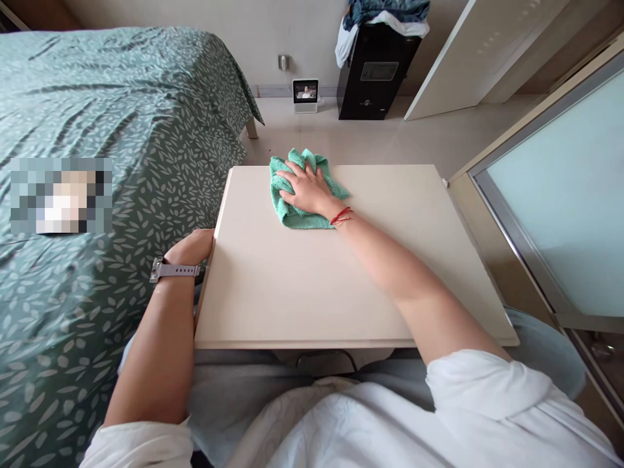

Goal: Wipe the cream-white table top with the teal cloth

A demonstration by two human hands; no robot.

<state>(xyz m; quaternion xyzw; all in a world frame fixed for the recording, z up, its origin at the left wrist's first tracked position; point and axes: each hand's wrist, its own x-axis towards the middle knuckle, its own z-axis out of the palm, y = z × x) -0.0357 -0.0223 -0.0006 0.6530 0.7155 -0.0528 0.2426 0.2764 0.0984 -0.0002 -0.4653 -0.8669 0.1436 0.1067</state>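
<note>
**Left hand [192, 246] half hidden at the tabletop [302, 286] edge**

Its fingers are lost behind the left edge, so whether they grip or merely rest cannot be told. A pixelated patch masks an item [61, 195] on the leaf-patterned bed [146, 130], which the frame cuts off at left. The clothes [390, 12] on the black cabinet [373, 75] are cropped at the top.

The right hand [305, 188] is open, fingers spread, palm down on a rumpled green cloth [287, 218], covering its middle. The cloth lies at the tabletop's far edge, left of centre.
</note>
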